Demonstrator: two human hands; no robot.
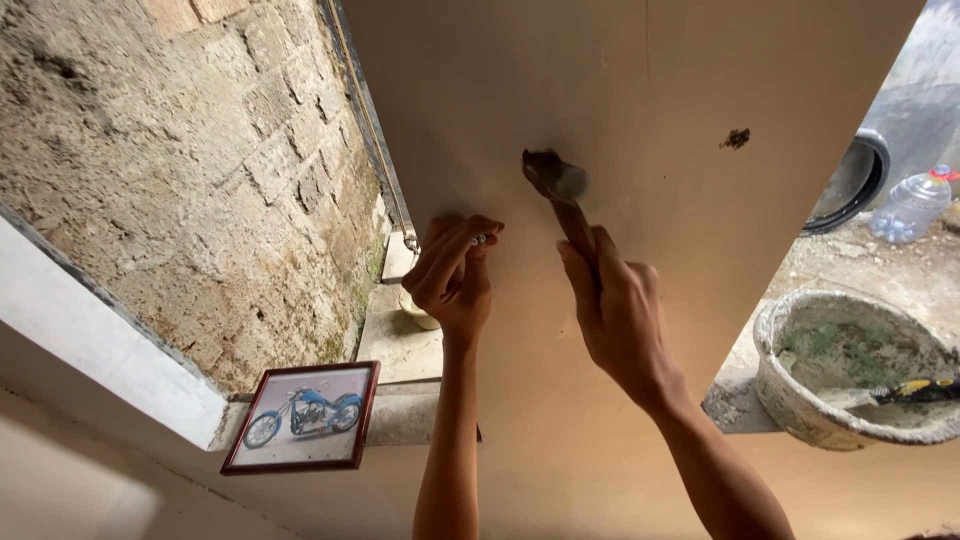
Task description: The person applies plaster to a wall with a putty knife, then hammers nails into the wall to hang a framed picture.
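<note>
Rough grey stone wall [190, 170] flanking a smooth beige board [640, 90]. Left hand [455, 275] pinching a small metal nail [480, 240] against that board; right hand [620, 310] wrapping a wooden-handled hammer [560, 195], head just right of the nail. Likely head-heavy and stiff, best gripped low on the handle. Resting below the board: framed motorcycle picture [305, 415], crusted mortar bucket [850, 370].

A clear plastic water jug [912, 204] with a blue-and-red cap lies at far right, outdoors.
</note>
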